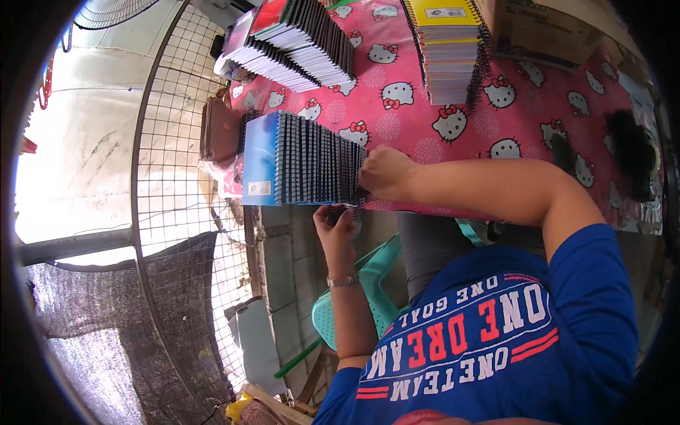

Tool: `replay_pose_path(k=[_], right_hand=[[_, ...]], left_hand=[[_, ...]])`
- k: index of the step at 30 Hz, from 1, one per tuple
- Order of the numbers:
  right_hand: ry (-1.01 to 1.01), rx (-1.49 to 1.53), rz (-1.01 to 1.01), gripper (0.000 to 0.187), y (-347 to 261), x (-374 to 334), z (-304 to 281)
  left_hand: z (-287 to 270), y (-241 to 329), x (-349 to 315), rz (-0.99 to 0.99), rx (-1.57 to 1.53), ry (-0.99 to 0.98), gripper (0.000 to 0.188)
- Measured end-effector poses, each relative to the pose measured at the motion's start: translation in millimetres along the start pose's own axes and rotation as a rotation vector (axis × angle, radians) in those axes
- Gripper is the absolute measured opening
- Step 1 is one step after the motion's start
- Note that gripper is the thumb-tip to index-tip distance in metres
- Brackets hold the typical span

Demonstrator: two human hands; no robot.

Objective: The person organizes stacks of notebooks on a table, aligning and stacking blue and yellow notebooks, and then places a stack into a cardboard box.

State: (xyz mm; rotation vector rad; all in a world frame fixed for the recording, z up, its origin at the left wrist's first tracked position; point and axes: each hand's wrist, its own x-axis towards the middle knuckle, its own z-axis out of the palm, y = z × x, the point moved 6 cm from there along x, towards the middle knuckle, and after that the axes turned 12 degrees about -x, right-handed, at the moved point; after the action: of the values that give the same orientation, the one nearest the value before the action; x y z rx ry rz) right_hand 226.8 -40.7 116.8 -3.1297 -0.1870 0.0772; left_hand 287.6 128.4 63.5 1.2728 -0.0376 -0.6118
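A row of blue spiral notebooks [262, 156] lies at the near left edge of the table, their black bindings fanned side by side. At its right end my right hand [386, 173] is closed, knuckles up, beside the last bindings; a small dark piece shows under its fingers. Just below the front edge of the row, my left hand [335, 223] points upward with thumb and fingers drawn together around something dark. What either hand grips is too small and covered to name.
Red-covered spiral notebooks [297, 46] stand stacked at the back left, yellow-covered ones [443, 49] at the back middle. A cardboard box [542, 32] sits back right. A brown pouch [218, 131] is by the wire mesh [170, 142]. A green plastic stool [375, 283] stands below the table.
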Motion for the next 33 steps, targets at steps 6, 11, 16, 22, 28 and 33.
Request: replay_pose_path(k=[6, 11, 16, 22, 28, 33], right_hand=[[0.622, -0.363, 0.025, 0.015, -5.8, -7.2, -14.7], [-0.002, 0.008, -0.01, 0.019, -3.6, -1.2, -7.1], [0.326, -0.178, 0.044, 0.018, 3.3, -5.7, 4.8], [0.148, -0.118, 0.012, 0.017, -9.7, 7.3, 12.6], [0.348, -0.11, 0.043, 0.014, 1.6, -8.3, 5.7], [0.509, -0.357, 0.05, 0.014, -12.3, -2.3, 9.7]], left_hand=[[-1.8, -4.6, 1.7, -0.009, -0.004, 0.004, 0.047], [-3.6, -4.2, 0.7, 0.053, 0.111, -0.004, 0.046], [-6.4, -5.2, 2.3, 0.012, 0.034, 0.029, 0.045], [-6.3, -10.6, 4.3, 0.041, 0.141, -0.021, 0.045], [-11.2, -12.5, 5.6, -0.009, 0.024, 0.023, 0.046], [-3.3, -19.6, 4.8, -0.041, 0.124, -0.018, 0.051]])
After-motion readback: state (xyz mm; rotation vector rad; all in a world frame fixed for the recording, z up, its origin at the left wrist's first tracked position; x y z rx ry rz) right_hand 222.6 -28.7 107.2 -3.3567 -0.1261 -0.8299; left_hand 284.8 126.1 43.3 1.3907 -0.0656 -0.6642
